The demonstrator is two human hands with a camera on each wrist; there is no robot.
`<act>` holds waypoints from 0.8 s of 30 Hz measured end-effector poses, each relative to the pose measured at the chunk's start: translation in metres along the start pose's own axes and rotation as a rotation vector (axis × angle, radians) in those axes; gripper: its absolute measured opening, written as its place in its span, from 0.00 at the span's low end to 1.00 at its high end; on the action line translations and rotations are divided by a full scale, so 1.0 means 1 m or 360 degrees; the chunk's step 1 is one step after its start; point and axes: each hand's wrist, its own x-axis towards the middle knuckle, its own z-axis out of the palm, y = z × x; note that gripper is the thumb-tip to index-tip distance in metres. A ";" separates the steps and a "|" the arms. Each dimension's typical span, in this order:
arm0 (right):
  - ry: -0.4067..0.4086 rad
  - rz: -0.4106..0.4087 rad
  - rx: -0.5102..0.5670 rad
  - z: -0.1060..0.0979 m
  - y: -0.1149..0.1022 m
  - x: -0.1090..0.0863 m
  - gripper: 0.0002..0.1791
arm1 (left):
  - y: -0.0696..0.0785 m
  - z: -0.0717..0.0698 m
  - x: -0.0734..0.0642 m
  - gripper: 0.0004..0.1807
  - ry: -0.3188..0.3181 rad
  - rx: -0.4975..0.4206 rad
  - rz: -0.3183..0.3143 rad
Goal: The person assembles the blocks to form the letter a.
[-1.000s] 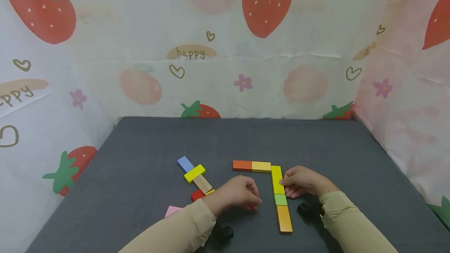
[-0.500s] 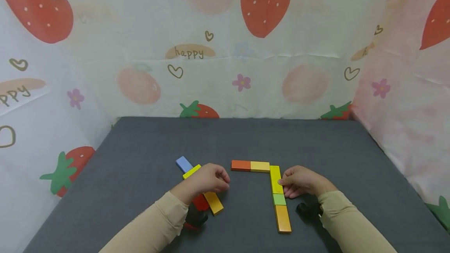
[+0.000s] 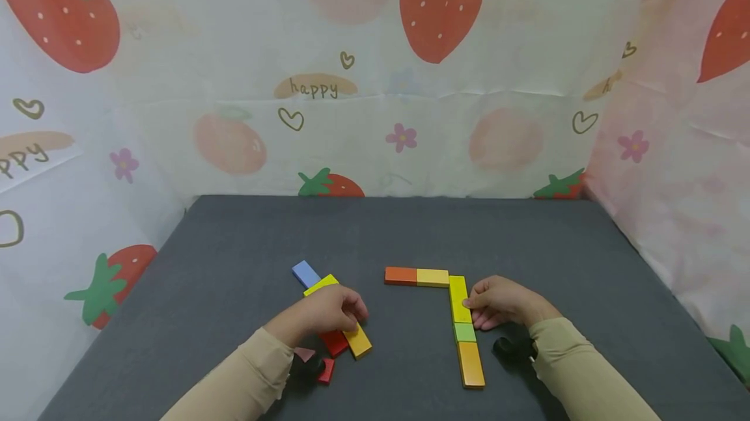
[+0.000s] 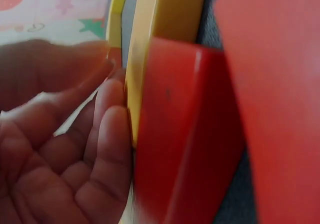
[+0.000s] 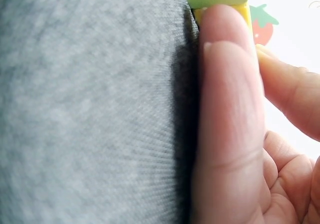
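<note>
My right hand [image 3: 508, 302] grips the edge of a long yellow block [image 3: 458, 291], with its thumb at the top face and straight fingers [image 5: 230, 99] along the side. This block adjoins a green block [image 3: 465, 332], and an amber block [image 3: 471, 366] continues the line. A cream-yellow block [image 3: 432, 278] and an orange-red block [image 3: 401, 275] run left from its far end. Over the loose pile is my left hand [image 3: 322, 312], fingers loosely curled beside an amber block [image 4: 142, 49] and a red block [image 4: 170, 129]. I see nothing between them.
Around the left hand lie a blue block [image 3: 306, 273], another yellow block [image 3: 321, 284], a pink piece [image 3: 304, 354] and a small red block [image 3: 326, 371], partly covered by the arm. Everything lies on a dark grey tabletop [image 3: 281, 226]. A strawberry-print curtain [image 3: 375, 30] encloses the back and sides.
My left hand has moved left from between the two groups of blocks and come down over the loose pile. The right hand stays at the yellow block.
</note>
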 end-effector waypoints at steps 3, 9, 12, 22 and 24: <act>-0.0003 -0.0002 0.0001 0.000 -0.001 0.000 0.10 | -0.002 -0.002 0.000 0.11 -0.0068 0.0094 0.0021; -0.0007 0.0006 0.0013 0.000 -0.002 -0.001 0.11 | -0.005 -0.004 0.001 0.15 -0.0184 0.0231 0.0128; -0.0003 0.0008 0.0007 0.000 -0.001 0.000 0.10 | -0.005 -0.004 0.001 0.15 -0.0197 0.0372 0.0202; -0.0002 0.0011 0.0000 0.000 0.001 0.001 0.11 | -0.001 -0.003 -0.001 0.11 -0.0226 0.0438 0.0225; -0.0001 0.0015 0.0000 0.000 0.000 0.001 0.11 | -0.001 -0.003 -0.001 0.11 -0.0242 0.0430 0.0229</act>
